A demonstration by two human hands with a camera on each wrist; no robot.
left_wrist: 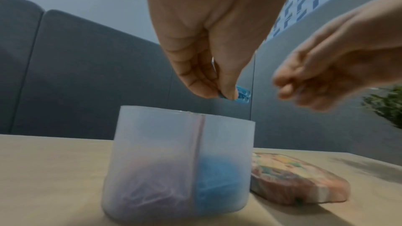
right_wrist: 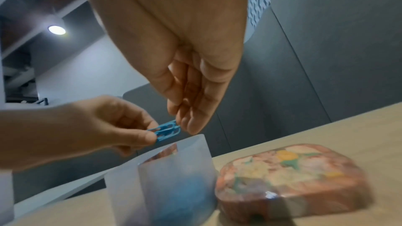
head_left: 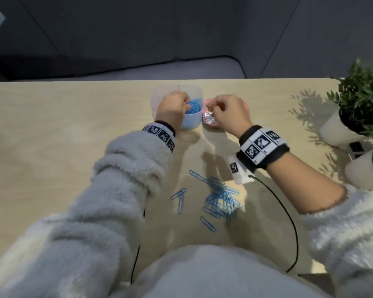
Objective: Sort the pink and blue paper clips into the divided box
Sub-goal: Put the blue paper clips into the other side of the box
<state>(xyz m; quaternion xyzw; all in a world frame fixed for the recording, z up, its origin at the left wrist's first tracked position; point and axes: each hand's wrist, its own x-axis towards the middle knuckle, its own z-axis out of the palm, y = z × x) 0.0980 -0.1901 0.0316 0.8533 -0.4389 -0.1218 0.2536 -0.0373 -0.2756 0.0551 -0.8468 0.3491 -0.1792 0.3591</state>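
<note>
A translucent divided box (head_left: 159, 94) stands at the far middle of the table, with pink clips in its left half and blue clips (left_wrist: 217, 183) in its right half. My left hand (left_wrist: 219, 94) hovers just above the box (left_wrist: 156, 143) and pinches a few blue paper clips (left_wrist: 242, 95) between thumb and fingers. My right hand (right_wrist: 187, 125) hangs beside it with loosely bent fingers, holding nothing, its fingertips near the end of those clips (right_wrist: 167, 130). A pile of blue clips (head_left: 221, 201) lies on the table near me.
A flat pink floral-patterned lid (right_wrist: 289, 178) lies just right of the box. Potted plants in white pots (head_left: 340, 130) stand at the table's right edge. Thin black cables (head_left: 289, 214) run from both wrists across the near table.
</note>
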